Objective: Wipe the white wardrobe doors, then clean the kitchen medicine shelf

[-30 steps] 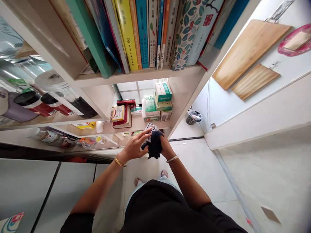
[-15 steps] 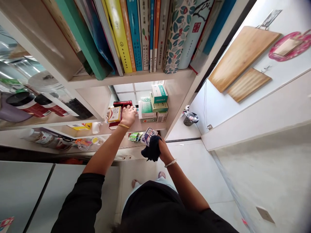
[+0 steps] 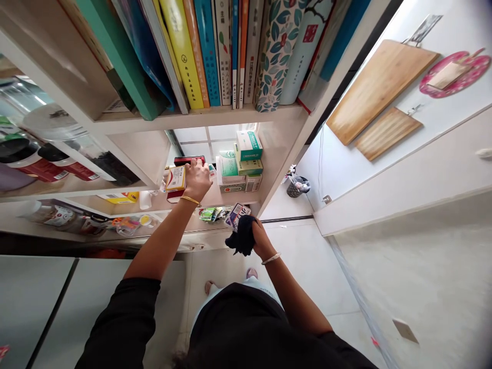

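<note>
My left hand (image 3: 198, 181) reaches into a middle shelf compartment, palm down, with its fingers spread. Its fingers lie against the edge of a dark red box (image 3: 180, 161) and beside a yellow-and-white box (image 3: 176, 179); whether they press on either cannot be told. My right hand (image 3: 262, 241) is closed around a bunched black cloth (image 3: 243, 236), in front of the shelf. A small white-and-purple printed box (image 3: 237, 215) sticks out above the cloth, held in the same hand, its lower part hidden.
Green-and-white medicine boxes (image 3: 249, 145) are stacked at the compartment's right. Several packets (image 3: 211, 214) lie on the ledge below. Books (image 3: 207, 56) stand overhead; jars (image 3: 65, 164) fill the left shelves. A bin (image 3: 298, 187) stands on the floor, and cutting boards (image 3: 380, 87) hang at right.
My left hand's fingers have stretched slightly farther left, toward the dark red box. The right hand keeps the black cloth and the small box in nearly the same place. The view has shifted slightly.
</note>
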Demonstrator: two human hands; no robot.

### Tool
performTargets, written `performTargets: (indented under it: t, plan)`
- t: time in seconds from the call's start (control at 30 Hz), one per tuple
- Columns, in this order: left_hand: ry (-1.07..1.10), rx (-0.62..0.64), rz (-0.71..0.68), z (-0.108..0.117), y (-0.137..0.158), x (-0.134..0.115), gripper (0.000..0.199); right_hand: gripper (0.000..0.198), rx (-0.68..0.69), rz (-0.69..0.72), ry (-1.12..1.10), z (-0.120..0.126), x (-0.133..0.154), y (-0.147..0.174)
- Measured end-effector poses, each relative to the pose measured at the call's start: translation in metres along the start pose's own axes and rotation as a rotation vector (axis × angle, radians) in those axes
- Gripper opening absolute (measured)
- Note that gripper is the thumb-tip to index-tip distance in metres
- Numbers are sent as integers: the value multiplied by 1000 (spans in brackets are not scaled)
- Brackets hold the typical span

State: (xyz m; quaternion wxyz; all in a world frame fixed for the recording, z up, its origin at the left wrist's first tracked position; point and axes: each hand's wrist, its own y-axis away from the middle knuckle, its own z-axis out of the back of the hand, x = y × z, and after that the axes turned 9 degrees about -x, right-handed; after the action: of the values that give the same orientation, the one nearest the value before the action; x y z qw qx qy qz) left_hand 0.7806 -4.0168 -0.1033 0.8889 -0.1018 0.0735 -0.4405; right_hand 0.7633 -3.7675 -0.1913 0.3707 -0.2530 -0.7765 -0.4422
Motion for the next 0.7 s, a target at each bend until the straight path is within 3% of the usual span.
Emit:
performTargets:
  t: [0.13, 0.27, 0.37, 0.47, 0.7]
  plan:
    - [185, -207, 78, 23, 12, 2, 45, 29, 26, 11, 14, -5, 0, -1]
    - [586, -374, 173, 33, 54, -1, 55, 27, 67, 47, -14, -13, 2, 1]
    - [870, -304, 287, 21, 105, -12, 61, 28, 165, 87, -63, -19, 5, 7]
    - [970, -245, 369, 3, 147, -24, 64, 35, 254, 140, -75, -25, 6, 14]
    - [939, -262, 427, -6, 175, -26, 55, 46, 235, 262, 56, -31, -1, 23]
